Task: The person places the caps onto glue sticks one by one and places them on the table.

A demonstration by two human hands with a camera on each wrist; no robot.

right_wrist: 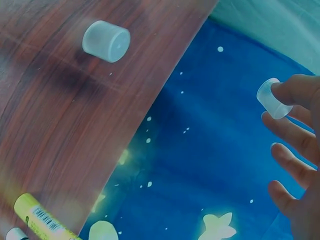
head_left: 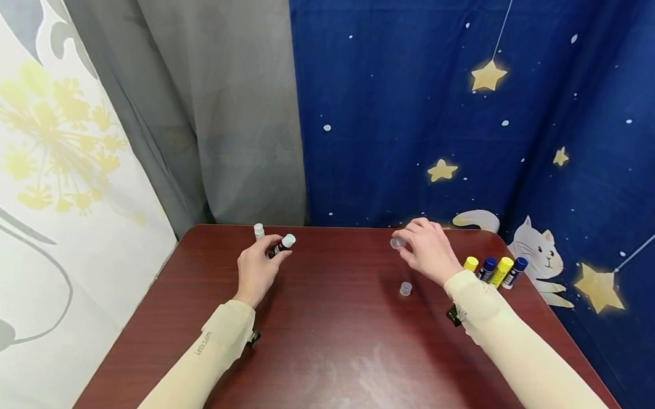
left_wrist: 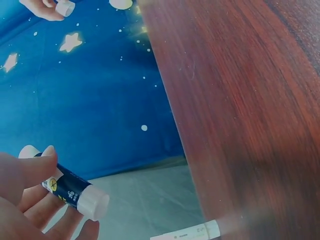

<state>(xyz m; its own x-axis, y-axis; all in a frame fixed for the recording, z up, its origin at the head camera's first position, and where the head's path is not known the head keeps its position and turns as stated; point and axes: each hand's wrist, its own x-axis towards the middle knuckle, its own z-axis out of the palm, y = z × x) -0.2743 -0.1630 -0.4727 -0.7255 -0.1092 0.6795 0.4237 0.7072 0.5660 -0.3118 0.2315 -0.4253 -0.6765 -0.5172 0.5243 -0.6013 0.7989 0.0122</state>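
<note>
My left hand [head_left: 254, 276] grips a dark blue glue stick [left_wrist: 69, 188] between thumb and fingers, above the table's far left part. Both of its ends look whitish, and the glue stick is tilted. Just beyond that hand a white glue stick [head_left: 259, 230] stands on the table, its lower part hidden by the hand. Over the far right part, my right hand [head_left: 429, 252] pinches a small translucent cap [right_wrist: 272, 100] between thumb and index finger, the other fingers spread. A second translucent cap [head_left: 406, 289] rests on the table, nearer to me than the right hand.
By the right edge of the reddish-brown table [head_left: 320, 352] stand two yellow glue sticks [head_left: 501, 272] and two blue glue sticks [head_left: 515, 273], partly behind my right forearm. A grey curtain [head_left: 244, 101] and a blue starry curtain [head_left: 388, 109] hang behind the far edge.
</note>
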